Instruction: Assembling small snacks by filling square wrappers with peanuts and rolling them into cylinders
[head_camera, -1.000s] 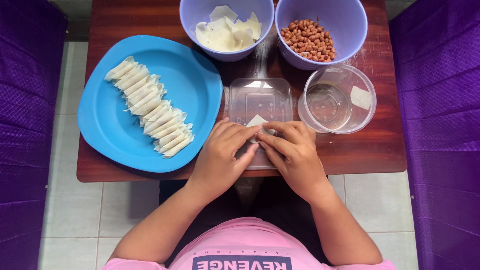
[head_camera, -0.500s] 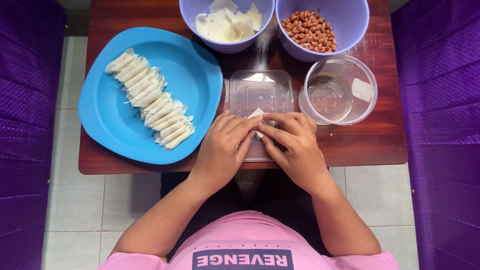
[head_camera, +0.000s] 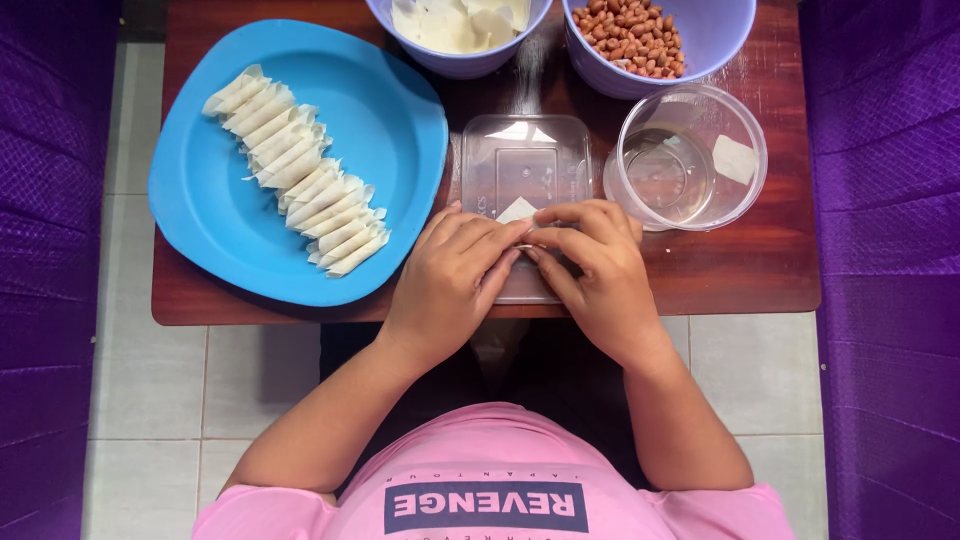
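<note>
The dark wooden tabletop (head_camera: 740, 270) sits between purple seats. My left hand (head_camera: 455, 275) and right hand (head_camera: 595, 270) meet over the clear lid (head_camera: 525, 160), fingers pinched narrow on a pale wrapper (head_camera: 518, 211). The lid keeps the wrapper off the wood; the blue plate (head_camera: 200, 200) of finished rolls (head_camera: 300, 185) lies beside my left hand.

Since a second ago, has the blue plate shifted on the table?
No. The blue plate sits at the same place on the wooden table: its near rim by the front edge, its right rim beside the clear tray.

You wear a pink short-sleeved shirt with a dark blue rectangular patch bearing white lettering; 2 bare forearms, no rings, no watch.
</note>
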